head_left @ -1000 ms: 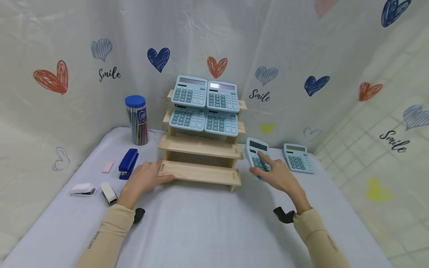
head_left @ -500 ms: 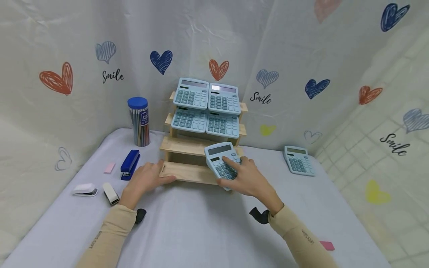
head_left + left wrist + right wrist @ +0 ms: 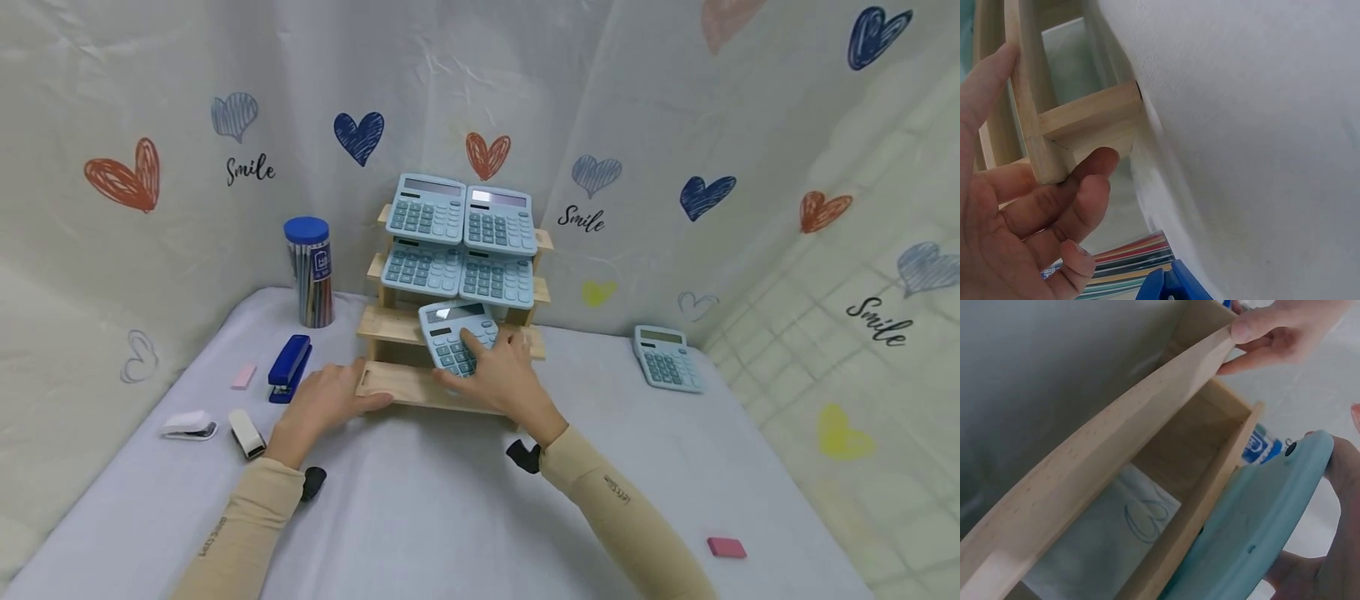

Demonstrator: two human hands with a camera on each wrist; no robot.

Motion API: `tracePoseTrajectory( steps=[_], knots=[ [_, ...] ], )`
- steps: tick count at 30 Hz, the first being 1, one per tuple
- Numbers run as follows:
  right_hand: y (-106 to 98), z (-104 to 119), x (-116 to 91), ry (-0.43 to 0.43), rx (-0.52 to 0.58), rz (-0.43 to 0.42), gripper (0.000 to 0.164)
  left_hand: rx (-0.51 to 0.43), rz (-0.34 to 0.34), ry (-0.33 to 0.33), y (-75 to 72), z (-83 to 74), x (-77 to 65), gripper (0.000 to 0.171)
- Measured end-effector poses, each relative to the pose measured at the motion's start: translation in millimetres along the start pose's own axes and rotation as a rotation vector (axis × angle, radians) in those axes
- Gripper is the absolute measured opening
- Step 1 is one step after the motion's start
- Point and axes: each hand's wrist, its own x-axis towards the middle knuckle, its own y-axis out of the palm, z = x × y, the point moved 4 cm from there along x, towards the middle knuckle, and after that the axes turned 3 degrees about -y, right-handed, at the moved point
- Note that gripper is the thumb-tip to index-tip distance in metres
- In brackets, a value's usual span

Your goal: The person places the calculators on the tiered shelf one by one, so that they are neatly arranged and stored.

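Observation:
A tiered wooden rack stands in the middle of the table. Two pale blue calculators lie side by side on its top tier and two more on the tier below. My left hand grips the left end of the lowest shelf; in the left wrist view its fingers curl round the wooden corner. My right hand holds another pale blue calculator, tilted, over the third tier. From the right wrist view the calculator's back shows close against a shelf edge.
One calculator lies at the back right, and a pink eraser at front right. Left of the rack are a blue-lidded tub of pencils, a blue stapler, two white staplers and a pale pink eraser.
My right hand has carried the calculator from the table's right side leftward onto the third tier's front. The left hand has stayed at the rack's lower left end.

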Motion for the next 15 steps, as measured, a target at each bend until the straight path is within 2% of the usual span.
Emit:
tracePoseTrajectory(
  steps=[7, 11, 15],
  knots=[
    [7, 17, 20, 0.018, -0.017, 0.054, 0.095, -0.001, 0.007, -0.005, 0.4, 2.4, 2.0, 0.098],
    [8, 25, 25, -0.016, 0.018, 0.108, 0.098, -0.002, 0.009, 0.0, 1.0, 1.9, 2.0, 0.098],
    [9, 31, 31, -0.078, 0.055, 0.109, 0.091, 0.005, -0.015, 0.016, -0.3, 1.0, 0.9, 0.097]
  ],
)
